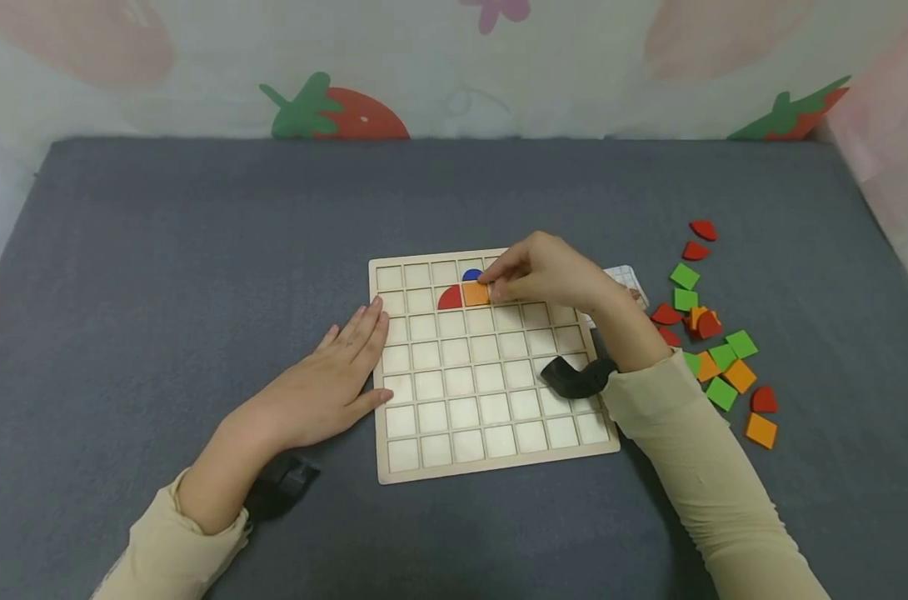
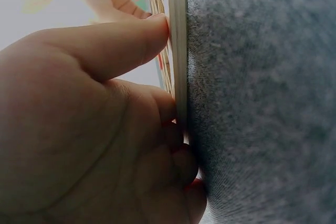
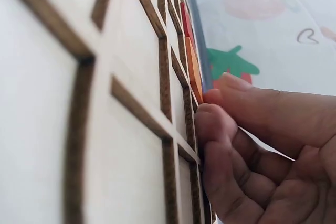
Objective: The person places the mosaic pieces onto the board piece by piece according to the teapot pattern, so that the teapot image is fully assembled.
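Observation:
A wooden grid board [image 1: 499,458] lies on the grey cloth. My left hand [image 1: 326,383] rests against its left edge, fingers straight; in the left wrist view the thumb [image 2: 152,32] touches the board's rim. My right hand [image 1: 547,271] reaches over the far part of the board. Its thumb and fingertips pinch the right side of an orange square tile [image 1: 475,294], which stands slightly proud of the grid in the right wrist view. A red quarter-round tile [image 1: 450,298] sits left of it. Beyond it is a blue rounded tile [image 1: 472,274], partly hidden by the fingers.
Loose green squares [image 1: 685,276], orange squares [image 1: 760,430] and red quarter-round pieces [image 1: 764,400] lie scattered right of the board, some behind the right sleeve. A printed card [image 1: 628,279] is partly under the right forearm. A strawberry-print curtain [image 1: 439,67] hangs behind the table.

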A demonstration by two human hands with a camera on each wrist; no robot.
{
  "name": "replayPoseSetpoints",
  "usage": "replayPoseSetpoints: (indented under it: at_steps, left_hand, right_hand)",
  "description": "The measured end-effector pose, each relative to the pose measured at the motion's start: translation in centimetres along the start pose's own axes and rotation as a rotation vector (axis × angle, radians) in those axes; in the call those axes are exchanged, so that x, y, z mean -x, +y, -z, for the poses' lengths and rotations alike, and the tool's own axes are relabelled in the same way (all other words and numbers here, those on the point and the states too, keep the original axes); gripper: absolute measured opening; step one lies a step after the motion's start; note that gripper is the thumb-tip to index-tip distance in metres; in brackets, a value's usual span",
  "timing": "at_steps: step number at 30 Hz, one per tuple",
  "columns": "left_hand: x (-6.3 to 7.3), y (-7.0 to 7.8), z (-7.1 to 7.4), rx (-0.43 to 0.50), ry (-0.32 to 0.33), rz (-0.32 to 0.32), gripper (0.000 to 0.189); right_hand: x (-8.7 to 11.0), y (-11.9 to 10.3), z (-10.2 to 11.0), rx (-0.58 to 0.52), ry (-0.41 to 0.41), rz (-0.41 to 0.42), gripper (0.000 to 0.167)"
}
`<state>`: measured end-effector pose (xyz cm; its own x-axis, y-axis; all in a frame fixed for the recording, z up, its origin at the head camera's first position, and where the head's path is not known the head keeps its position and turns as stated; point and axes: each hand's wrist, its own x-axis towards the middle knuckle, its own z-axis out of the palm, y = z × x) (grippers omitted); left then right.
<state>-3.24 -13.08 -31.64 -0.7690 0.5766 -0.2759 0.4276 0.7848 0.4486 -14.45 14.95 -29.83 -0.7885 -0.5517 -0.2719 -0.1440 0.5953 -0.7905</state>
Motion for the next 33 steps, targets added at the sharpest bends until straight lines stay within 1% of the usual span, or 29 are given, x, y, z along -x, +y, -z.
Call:
replayPoseSetpoints:
  at_steps: [3, 5, 10, 14, 19, 26, 29, 33]
  left_hand:
    - [0.0, 0.0, 0.0, -0.001, 0.002, 0.001, 0.076]
    - [0.0, 0.0, 0.1, -0.002, 0.004, -0.002, 0.076]
    - [-0.2, -0.1, 0.1, -0.001, 0.005, -0.01, 0.076]
    - [-0.3, -0.2, 0.0, 0.005, 0.009, -0.018, 0.075]
    - [-0.4, -0.3, 0.1, 0.003, 0.001, -0.017, 0.075]
    - [-0.4, -0.5, 0.3, 0.004, -0.013, -0.019, 0.075]
    - [-0.4, -0.5, 0.4, 0.008, -0.023, -0.01, 0.075]
    - [-0.3, -0.6, 0.5, 0.012, -0.017, -0.005, 0.075]
  right_hand:
    - [0.0, 0.1, 0.1, 0.015, -0.01, 0.015, 0.021]
    - [0.1, 0.0, 0.3, 0.002, -0.003, 0.011, 0.021]
    - [1.0, 0.1, 1.7, -0.074, 0.068, -0.031, 0.021]
    - [2.4, 0.6, 3.2, -0.084, 0.138, -0.06, 0.023]
    - [4.8, 1.5, 5.1, -0.069, 0.216, -0.101, 0.024]
    - [7.9, 3.2, 6.9, -0.028, 0.319, -0.176, 0.032]
    - [8.7, 4.2, 7.5, -0.017, 0.349, -0.205, 0.034]
    - [9.1, 5.2, 8.4, 0.02, 0.38, -0.228, 0.034]
